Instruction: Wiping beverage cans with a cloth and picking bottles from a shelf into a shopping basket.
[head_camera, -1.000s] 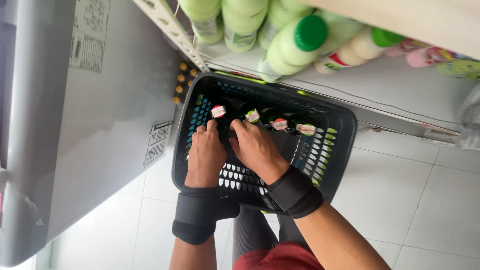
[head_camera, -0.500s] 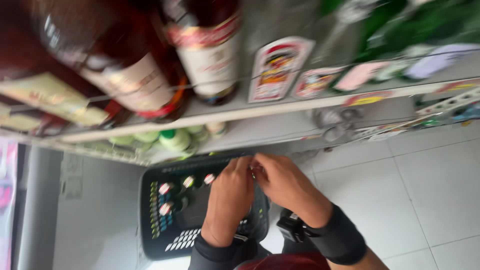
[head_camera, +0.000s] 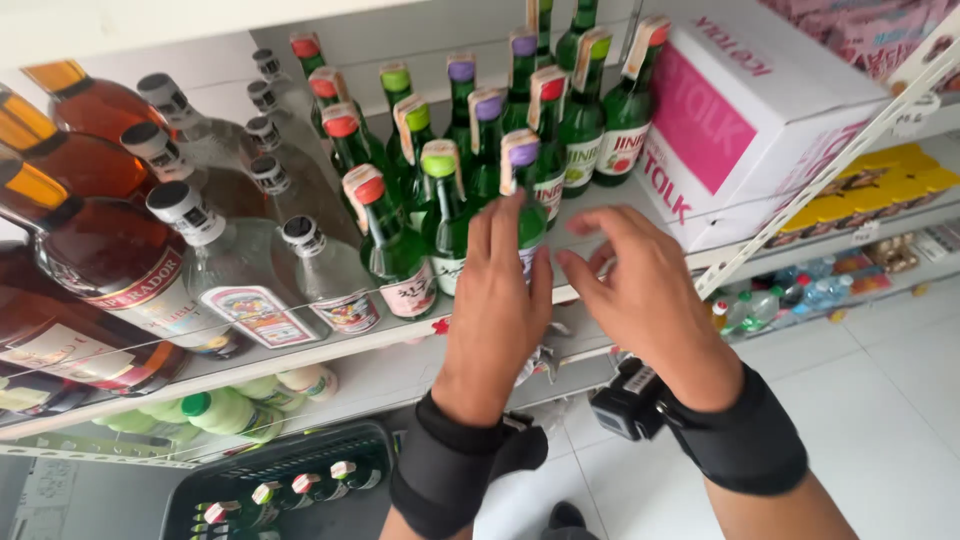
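left hand (head_camera: 497, 305): fingers flat on purple-capped green bottle (head_camera: 524, 190), front row of shelf (head_camera: 300, 350), 12 o'clock
right hand (head_camera: 640, 295): fingers spread, empty, just at bottle's 4 o'clock
basket (head_camera: 290, 470): 7 o'clock, holds bottles

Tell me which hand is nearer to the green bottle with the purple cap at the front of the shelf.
Left. The left hand lies over the purple-capped green bottle, fingers against its body. The right hand is beside it, to the right, fingers spread and apart from it.
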